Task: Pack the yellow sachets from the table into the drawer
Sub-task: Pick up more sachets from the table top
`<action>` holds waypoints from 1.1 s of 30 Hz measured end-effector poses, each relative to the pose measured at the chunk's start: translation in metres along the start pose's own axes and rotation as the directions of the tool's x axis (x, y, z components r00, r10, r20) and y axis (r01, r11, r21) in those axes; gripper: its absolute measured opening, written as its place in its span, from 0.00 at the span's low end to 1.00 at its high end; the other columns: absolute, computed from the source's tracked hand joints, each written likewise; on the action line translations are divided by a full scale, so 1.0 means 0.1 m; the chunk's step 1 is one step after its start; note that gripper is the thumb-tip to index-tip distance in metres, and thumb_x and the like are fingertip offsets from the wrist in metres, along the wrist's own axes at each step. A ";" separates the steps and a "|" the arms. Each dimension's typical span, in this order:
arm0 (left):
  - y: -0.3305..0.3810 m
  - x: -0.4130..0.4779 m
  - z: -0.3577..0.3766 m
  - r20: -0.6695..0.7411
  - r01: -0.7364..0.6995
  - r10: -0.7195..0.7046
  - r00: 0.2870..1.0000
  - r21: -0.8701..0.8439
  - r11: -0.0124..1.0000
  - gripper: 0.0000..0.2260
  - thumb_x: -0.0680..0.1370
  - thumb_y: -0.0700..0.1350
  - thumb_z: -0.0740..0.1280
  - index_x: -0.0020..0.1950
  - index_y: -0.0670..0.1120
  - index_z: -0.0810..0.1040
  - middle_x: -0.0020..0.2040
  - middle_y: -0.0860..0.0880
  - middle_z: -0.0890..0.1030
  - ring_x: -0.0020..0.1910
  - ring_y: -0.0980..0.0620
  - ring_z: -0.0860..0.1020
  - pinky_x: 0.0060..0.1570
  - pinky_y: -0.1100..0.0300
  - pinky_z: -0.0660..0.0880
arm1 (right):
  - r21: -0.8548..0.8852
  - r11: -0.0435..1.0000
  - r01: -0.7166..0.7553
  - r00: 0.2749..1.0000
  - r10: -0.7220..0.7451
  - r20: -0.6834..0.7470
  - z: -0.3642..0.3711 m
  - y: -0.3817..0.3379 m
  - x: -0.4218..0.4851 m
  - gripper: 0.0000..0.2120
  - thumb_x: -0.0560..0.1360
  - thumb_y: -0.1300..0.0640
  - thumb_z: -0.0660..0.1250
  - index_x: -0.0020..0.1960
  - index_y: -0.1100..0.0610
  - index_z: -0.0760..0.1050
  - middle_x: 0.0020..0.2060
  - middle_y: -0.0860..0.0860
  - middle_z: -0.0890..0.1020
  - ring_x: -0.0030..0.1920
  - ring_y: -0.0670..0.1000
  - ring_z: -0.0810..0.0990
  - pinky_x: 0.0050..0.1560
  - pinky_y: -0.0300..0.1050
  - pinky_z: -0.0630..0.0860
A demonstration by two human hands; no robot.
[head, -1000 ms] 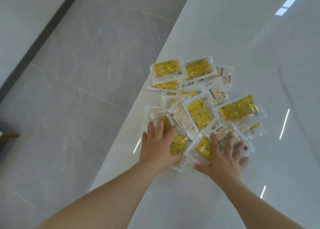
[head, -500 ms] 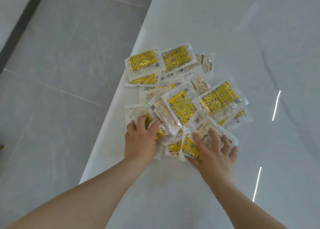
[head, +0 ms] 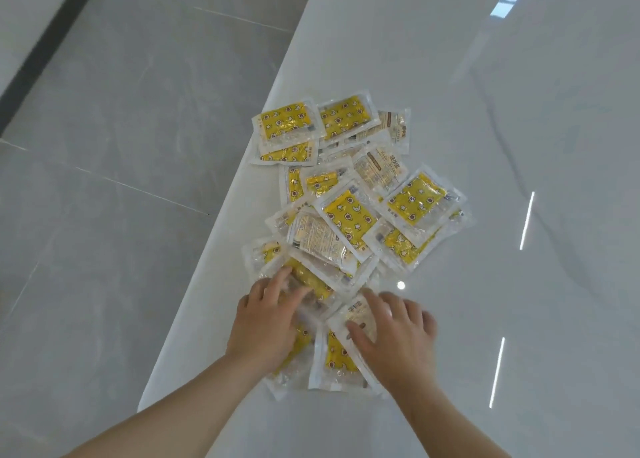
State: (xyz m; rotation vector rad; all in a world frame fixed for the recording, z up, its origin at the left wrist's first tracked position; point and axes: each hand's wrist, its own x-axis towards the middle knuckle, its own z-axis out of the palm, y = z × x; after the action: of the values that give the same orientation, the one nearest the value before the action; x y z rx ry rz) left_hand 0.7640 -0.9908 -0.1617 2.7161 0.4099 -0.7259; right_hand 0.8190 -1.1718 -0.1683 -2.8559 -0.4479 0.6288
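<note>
A loose heap of yellow sachets (head: 349, 215) is spread over a glossy white table (head: 519, 128), close along its left edge and well apart from its right side. The sachets are overlapped at many angles. Most are turned with the yellow patterned face up, and a few show a pale printed back. At the far end of the heap two sachets (head: 285, 122) are laid side by side, just beside the left edge.

The near end of the heap is covered by both hands. The left hand (head: 266, 326) is laid palm down with its fingers stretched forward, flat on the clear wrapping of the sachets beneath it; nothing is gripped by it. The right hand (head: 398, 336) is spread palm down, its fingers fanned apart and pressed onto a pale-backed sachet (head: 356, 314); nothing is clasped by it either. Between the two hands a yellow-faced sachet (head: 337, 353) is partly tucked under the pale-backed one.

Grey floor tiles (head: 121, 146) are seen beyond the left edge, and thin light streaks (head: 526, 220) are reflected in the table towards its right side.
</note>
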 end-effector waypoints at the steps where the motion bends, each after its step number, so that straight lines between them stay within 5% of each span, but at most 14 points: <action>1: -0.02 0.04 -0.04 -0.113 0.023 -0.027 0.993 -0.034 0.999 0.24 0.76 0.42 0.62 0.70 0.56 0.65 0.76 0.49 0.54 0.72 0.42 0.57 0.66 0.48 0.62 | 0.023 1.000 -0.003 0.999 0.004 -0.036 -0.08 -0.04 0.12 0.25 0.71 0.39 0.62 0.66 0.44 0.70 0.63 0.51 0.75 0.61 0.59 0.75 0.59 0.58 0.69; 3: -0.03 0.14 -0.11 -0.182 0.072 -0.084 0.980 -0.073 0.995 0.25 0.76 0.44 0.63 0.72 0.57 0.61 0.76 0.48 0.52 0.73 0.42 0.54 0.68 0.48 0.61 | 0.051 0.999 -0.010 1.000 0.010 0.015 -0.23 -0.14 0.41 0.33 0.74 0.38 0.61 0.75 0.41 0.52 0.76 0.52 0.52 0.75 0.60 0.53 0.71 0.59 0.54; 5: -0.06 0.25 -0.13 0.011 0.131 -0.131 0.991 -0.127 0.983 0.29 0.78 0.49 0.60 0.75 0.60 0.50 0.77 0.51 0.42 0.76 0.43 0.45 0.72 0.46 0.55 | 0.079 0.997 0.009 0.994 -0.018 0.104 -0.29 -0.30 0.70 0.41 0.71 0.32 0.60 0.74 0.38 0.39 0.76 0.49 0.36 0.75 0.61 0.38 0.72 0.63 0.45; 7: -0.11 0.31 -0.13 0.243 0.157 -0.129 0.961 -0.100 0.983 0.31 0.79 0.53 0.58 0.74 0.63 0.41 0.77 0.53 0.37 0.76 0.45 0.41 0.72 0.43 0.55 | 0.061 0.994 0.090 0.970 -0.101 0.220 -0.22 -0.45 0.88 0.44 0.69 0.31 0.62 0.74 0.36 0.37 0.75 0.48 0.33 0.74 0.62 0.33 0.69 0.70 0.44; 10: -0.22 0.24 -0.05 0.250 0.098 -0.108 0.962 0.051 0.994 0.30 0.80 0.54 0.55 0.74 0.63 0.38 0.76 0.54 0.36 0.76 0.44 0.44 0.69 0.42 0.60 | -0.009 0.988 0.155 0.935 -0.144 0.324 0.00 -0.53 0.80 0.42 0.72 0.34 0.62 0.73 0.36 0.36 0.75 0.49 0.33 0.73 0.64 0.31 0.68 0.74 0.47; 15: -0.18 -0.01 0.14 0.126 0.152 -0.166 0.978 0.114 0.982 0.24 0.81 0.52 0.52 0.75 0.55 0.48 0.77 0.52 0.38 0.76 0.42 0.46 0.69 0.43 0.59 | 0.055 0.988 0.144 0.956 -0.153 0.251 0.18 -0.51 0.32 0.29 0.80 0.49 0.57 0.74 0.38 0.45 0.76 0.48 0.38 0.75 0.63 0.36 0.73 0.66 0.48; 20: -0.18 -0.33 0.43 0.074 0.182 -0.186 0.980 0.052 0.982 0.21 0.80 0.47 0.56 0.72 0.52 0.54 0.78 0.47 0.43 0.75 0.39 0.50 0.67 0.45 0.64 | -0.007 0.994 0.113 0.973 -0.110 0.202 0.31 -0.48 -0.09 0.33 0.77 0.67 0.58 0.74 0.42 0.51 0.77 0.49 0.48 0.76 0.62 0.46 0.73 0.59 0.50; 23: -0.23 -0.52 0.50 -0.067 0.189 -0.193 0.979 -0.058 0.980 0.25 0.74 0.42 0.67 0.65 0.50 0.58 0.75 0.44 0.60 0.66 0.38 0.68 0.50 0.48 0.75 | -0.044 0.988 0.149 0.987 -0.145 0.073 0.39 -0.45 -0.29 0.36 0.62 0.69 0.74 0.65 0.46 0.71 0.67 0.51 0.73 0.64 0.65 0.73 0.60 0.60 0.72; 26: -0.37 -0.72 0.63 -0.030 0.324 -0.333 0.942 -0.166 0.931 0.27 0.77 0.42 0.59 0.73 0.57 0.52 0.72 0.48 0.57 0.63 0.45 0.67 0.53 0.55 0.73 | -0.010 0.987 0.163 0.984 -0.163 -0.075 0.41 -0.34 -0.45 0.32 0.53 0.70 0.78 0.53 0.49 0.78 0.53 0.49 0.83 0.49 0.59 0.83 0.46 0.53 0.79; 30: -0.43 -0.90 0.68 0.128 0.445 -0.434 0.892 -0.417 0.793 0.37 0.72 0.47 0.70 0.74 0.59 0.51 0.64 0.48 0.64 0.58 0.45 0.72 0.52 0.52 0.74 | 0.104 0.988 0.111 0.983 -0.094 -0.158 0.28 -0.26 -0.58 0.22 0.63 0.72 0.70 0.53 0.53 0.78 0.44 0.50 0.84 0.42 0.58 0.82 0.41 0.50 0.77; 33: -0.37 -0.96 0.69 0.238 0.483 -0.420 0.876 -0.430 0.763 0.44 0.69 0.44 0.72 0.74 0.62 0.46 0.60 0.48 0.63 0.53 0.44 0.74 0.46 0.52 0.76 | 0.379 0.907 -0.186 0.982 0.186 0.036 0.13 -0.26 -0.64 0.15 0.78 0.63 0.56 0.62 0.53 0.71 0.41 0.51 0.79 0.42 0.56 0.76 0.38 0.45 0.71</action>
State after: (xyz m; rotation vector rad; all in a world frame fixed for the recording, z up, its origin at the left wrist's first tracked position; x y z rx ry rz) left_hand 0.6415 -1.0004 -0.1766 2.0963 1.0874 -0.7826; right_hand 0.7510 -1.1667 -0.1492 -2.5388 -0.0397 0.6632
